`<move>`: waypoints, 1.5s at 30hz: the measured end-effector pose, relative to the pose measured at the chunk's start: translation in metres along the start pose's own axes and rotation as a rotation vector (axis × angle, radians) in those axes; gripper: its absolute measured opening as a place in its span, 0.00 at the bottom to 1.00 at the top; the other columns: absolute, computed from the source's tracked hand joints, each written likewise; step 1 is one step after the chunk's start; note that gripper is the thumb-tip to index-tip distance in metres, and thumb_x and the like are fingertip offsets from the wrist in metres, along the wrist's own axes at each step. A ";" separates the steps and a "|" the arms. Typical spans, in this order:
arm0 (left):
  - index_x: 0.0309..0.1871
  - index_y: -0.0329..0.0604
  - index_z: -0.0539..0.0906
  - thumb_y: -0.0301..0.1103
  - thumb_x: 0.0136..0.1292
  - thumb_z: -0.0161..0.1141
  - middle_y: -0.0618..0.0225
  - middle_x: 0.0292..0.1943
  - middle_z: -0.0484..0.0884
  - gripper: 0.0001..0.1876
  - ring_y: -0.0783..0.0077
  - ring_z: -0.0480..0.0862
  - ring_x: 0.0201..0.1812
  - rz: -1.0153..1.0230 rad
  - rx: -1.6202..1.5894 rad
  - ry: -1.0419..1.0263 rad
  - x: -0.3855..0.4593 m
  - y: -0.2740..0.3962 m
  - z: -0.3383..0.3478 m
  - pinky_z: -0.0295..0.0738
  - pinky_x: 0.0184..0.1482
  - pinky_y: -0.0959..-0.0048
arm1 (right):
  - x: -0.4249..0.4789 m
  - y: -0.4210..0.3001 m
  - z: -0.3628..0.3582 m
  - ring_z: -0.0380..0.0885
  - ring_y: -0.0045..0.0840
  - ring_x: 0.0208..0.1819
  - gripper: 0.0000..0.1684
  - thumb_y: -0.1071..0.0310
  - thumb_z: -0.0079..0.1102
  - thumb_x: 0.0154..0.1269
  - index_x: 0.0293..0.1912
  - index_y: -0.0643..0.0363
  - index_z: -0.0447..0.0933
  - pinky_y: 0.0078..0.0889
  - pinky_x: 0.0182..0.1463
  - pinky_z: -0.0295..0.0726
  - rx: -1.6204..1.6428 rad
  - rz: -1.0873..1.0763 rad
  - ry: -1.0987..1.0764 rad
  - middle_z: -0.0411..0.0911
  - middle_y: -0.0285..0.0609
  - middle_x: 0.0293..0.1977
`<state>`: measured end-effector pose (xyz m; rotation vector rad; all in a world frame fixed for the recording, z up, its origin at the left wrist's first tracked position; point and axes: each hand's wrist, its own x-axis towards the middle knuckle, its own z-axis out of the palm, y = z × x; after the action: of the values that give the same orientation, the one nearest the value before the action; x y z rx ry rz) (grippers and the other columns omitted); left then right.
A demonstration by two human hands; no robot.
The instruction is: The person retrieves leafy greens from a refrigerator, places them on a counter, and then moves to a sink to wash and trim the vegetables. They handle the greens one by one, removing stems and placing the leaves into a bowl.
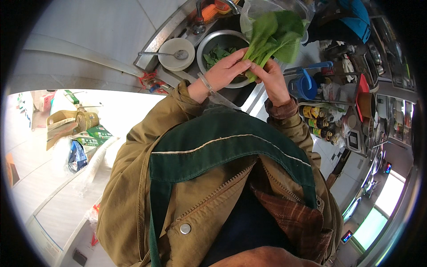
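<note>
Both my hands grip the pale stem end of a bunch of leafy greens (275, 35), its broad leaves pointing up and to the right. My left hand (232, 66), with a clear bangle at the wrist, pinches the stems from the left. From the right, my right hand (272, 78) holds them with thumb and fingers. Below the greens is a steel basin (201, 55) in the sink, with loose green leaves (215, 57) inside. Part of the basin is hidden by my hands. A translucent plastic bag (248, 16) lies behind the bunch.
Stacked white bowls (166, 61) with a metal spoon (180, 54) on top stand left of the basin. A faucet (199, 25) rises behind. At right are a blue plastic container (302, 88), sauce bottles (317, 122) and a crowded rack.
</note>
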<state>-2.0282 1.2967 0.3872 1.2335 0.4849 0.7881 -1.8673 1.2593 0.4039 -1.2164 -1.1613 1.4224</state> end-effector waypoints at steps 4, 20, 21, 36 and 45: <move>0.56 0.38 0.66 0.34 0.63 0.50 0.70 0.44 0.73 0.19 0.80 0.74 0.42 -0.048 0.013 0.055 0.002 -0.002 0.002 0.73 0.43 0.79 | 0.005 0.007 0.000 0.71 0.13 0.35 0.17 0.68 0.58 0.56 0.44 0.65 0.71 0.18 0.37 0.72 -0.084 -0.148 0.054 0.75 0.36 0.35; 0.46 0.32 0.69 0.32 0.64 0.47 0.54 0.43 0.76 0.12 0.58 0.77 0.48 -0.049 -0.697 0.574 0.001 -0.015 -0.037 0.77 0.47 0.66 | -0.013 0.018 0.004 0.68 0.12 0.35 0.10 0.74 0.59 0.55 0.39 0.61 0.71 0.15 0.39 0.67 -0.291 -0.436 0.174 0.70 0.32 0.33; 0.47 0.32 0.69 0.32 0.64 0.46 0.53 0.44 0.76 0.13 0.58 0.76 0.49 -0.028 -0.688 0.505 0.001 -0.009 -0.036 0.76 0.48 0.65 | -0.011 0.021 0.004 0.68 0.12 0.35 0.10 0.74 0.58 0.55 0.39 0.61 0.71 0.15 0.39 0.67 -0.191 -0.391 0.153 0.71 0.32 0.33; 0.53 0.35 0.69 0.31 0.62 0.42 0.59 0.47 0.75 0.17 0.69 0.76 0.47 -0.082 -0.282 0.199 -0.001 0.006 -0.014 0.74 0.43 0.72 | 0.033 0.019 -0.012 0.74 0.21 0.33 0.19 0.58 0.51 0.62 0.42 0.65 0.72 0.23 0.35 0.71 -0.473 -0.279 0.112 0.75 0.40 0.34; 0.50 0.36 0.71 0.34 0.61 0.50 0.66 0.39 0.78 0.16 0.77 0.77 0.37 -0.110 -0.005 0.001 -0.001 -0.005 0.002 0.73 0.35 0.80 | 0.027 -0.007 0.002 0.69 0.14 0.30 0.15 0.60 0.50 0.64 0.39 0.63 0.72 0.16 0.34 0.68 -0.038 -0.194 0.108 0.74 0.34 0.32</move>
<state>-2.0261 1.2938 0.3833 1.1918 0.5467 0.6964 -1.8713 1.2870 0.4067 -1.1588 -1.2016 1.1811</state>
